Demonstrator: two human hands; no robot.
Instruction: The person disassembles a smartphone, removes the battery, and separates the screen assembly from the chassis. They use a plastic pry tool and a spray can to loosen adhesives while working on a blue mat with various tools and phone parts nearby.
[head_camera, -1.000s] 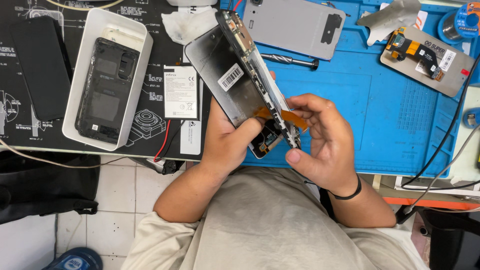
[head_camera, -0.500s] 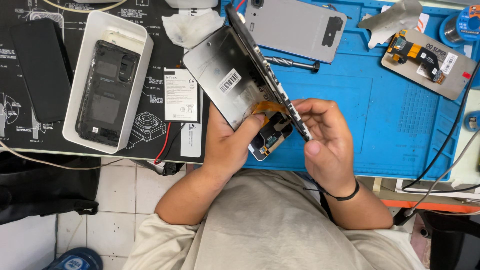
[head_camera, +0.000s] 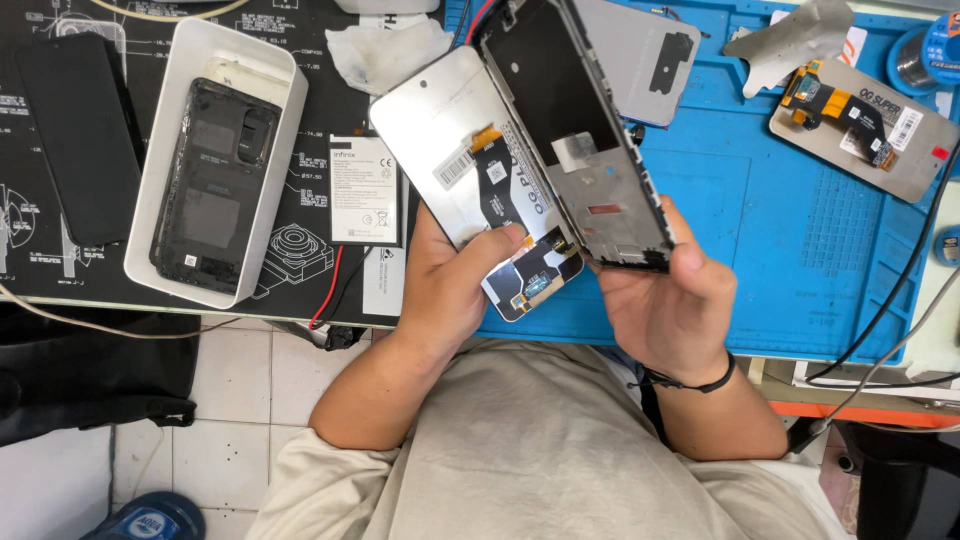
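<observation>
The left hand (head_camera: 450, 290) held a silver screen panel (head_camera: 440, 140) from below, its fingers closed around the panel's lower end and the thumb pressed on the back face beside the black flex cable (head_camera: 497, 185). The right hand (head_camera: 675, 300) gripped the bottom edge of a dark phone frame (head_camera: 580, 140), fingers wrapped behind it and the thumb on the near side. Panel and frame were swung apart like an open book, meeting near their lower ends above the front edge of the table, over the blue mat (head_camera: 800, 250).

To the left, a white tray (head_camera: 180, 60) held a black back cover (head_camera: 215, 180), with a battery (head_camera: 363, 190) just beside the tray and a dark phone (head_camera: 70, 140) farther left. Another panel (head_camera: 860, 125) lay on the mat at the right, well apart from the hands.
</observation>
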